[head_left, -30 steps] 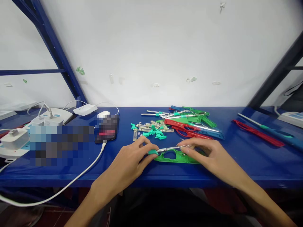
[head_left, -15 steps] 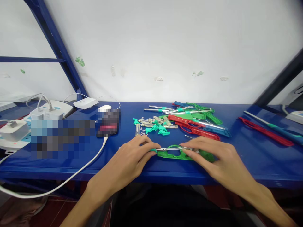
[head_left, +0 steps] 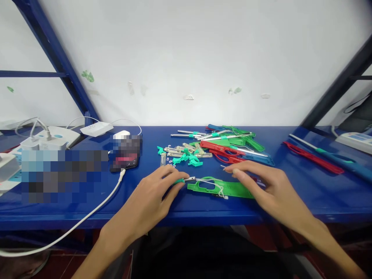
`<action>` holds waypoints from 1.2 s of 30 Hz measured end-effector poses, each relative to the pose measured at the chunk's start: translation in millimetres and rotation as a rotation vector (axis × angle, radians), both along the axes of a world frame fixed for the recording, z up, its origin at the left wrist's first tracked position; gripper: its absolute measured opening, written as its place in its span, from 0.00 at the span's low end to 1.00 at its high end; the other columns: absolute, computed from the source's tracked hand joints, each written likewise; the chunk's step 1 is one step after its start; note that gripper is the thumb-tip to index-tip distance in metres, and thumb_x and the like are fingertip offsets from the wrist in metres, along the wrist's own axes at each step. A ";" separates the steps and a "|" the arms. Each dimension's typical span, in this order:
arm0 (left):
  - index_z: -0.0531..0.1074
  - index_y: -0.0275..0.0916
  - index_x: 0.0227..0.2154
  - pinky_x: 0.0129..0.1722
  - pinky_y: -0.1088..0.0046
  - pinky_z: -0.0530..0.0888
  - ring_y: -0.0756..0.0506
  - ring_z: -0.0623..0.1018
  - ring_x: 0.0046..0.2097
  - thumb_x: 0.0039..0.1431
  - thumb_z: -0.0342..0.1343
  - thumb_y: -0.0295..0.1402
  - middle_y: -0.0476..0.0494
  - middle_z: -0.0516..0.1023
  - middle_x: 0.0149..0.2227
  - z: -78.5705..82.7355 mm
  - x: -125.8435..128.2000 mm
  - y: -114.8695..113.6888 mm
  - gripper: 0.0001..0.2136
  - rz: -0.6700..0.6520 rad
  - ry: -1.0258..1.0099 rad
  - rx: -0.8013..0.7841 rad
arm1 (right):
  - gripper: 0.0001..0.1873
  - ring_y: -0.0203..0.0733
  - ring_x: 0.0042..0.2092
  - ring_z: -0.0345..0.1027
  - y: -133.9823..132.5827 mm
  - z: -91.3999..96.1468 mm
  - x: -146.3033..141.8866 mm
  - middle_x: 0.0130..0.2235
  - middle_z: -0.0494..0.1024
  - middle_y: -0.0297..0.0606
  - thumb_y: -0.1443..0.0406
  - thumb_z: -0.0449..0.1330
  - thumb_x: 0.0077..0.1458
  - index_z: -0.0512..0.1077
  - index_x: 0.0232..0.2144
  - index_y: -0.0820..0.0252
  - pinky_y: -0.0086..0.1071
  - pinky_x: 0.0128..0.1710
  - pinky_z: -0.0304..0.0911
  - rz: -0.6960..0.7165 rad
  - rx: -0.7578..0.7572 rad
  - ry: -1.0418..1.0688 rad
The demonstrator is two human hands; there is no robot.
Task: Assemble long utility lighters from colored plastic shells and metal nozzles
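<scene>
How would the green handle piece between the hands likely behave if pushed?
The green handle piece is probably light and fairly stiff, since it looks like a thin moulded shell with a large opening. Being long and flat-lying, it would likely slide rather than roll. The white wire draped over it looks floppy and might snag.

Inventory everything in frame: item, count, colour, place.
Table: 1, blue, across frame
Wall: 1, white, behind table
Frame posts: 2+, dark blue, both sides
Power strips: several, white-blue, far left
Pixelated patch: 1, mixed, left, unidentifiable
Phone: 1, dark, left
Cables: several, white, left
Small parts: many, teal and translucent, centre
Metal rods: several, silver, rear pile
Green shells: several, green, pile, between hands
Red shells: 2+, red, pile, right
Blue shells: 2+, blue, pile, right
Wired piece: 1, teal-silver, at left fingertips
Left hand: 1, bare, pinching wired piece
Right hand: 1, bare, right, grip unclear
</scene>
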State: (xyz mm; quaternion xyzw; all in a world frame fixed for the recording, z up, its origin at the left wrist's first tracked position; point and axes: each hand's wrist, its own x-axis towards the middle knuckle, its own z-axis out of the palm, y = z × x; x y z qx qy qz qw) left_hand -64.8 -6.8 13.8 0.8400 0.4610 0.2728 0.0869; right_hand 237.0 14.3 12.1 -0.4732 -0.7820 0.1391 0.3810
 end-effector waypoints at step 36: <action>0.76 0.52 0.52 0.47 0.80 0.76 0.48 0.82 0.48 0.74 0.55 0.36 0.53 0.81 0.49 -8.4 -6.6 7.6 0.09 -0.004 -0.243 0.220 | 0.15 0.49 0.38 0.80 80.9 15.6 161.1 0.35 0.86 0.43 0.54 0.61 0.66 0.82 0.39 0.58 0.41 0.39 0.71 -0.693 0.206 -0.272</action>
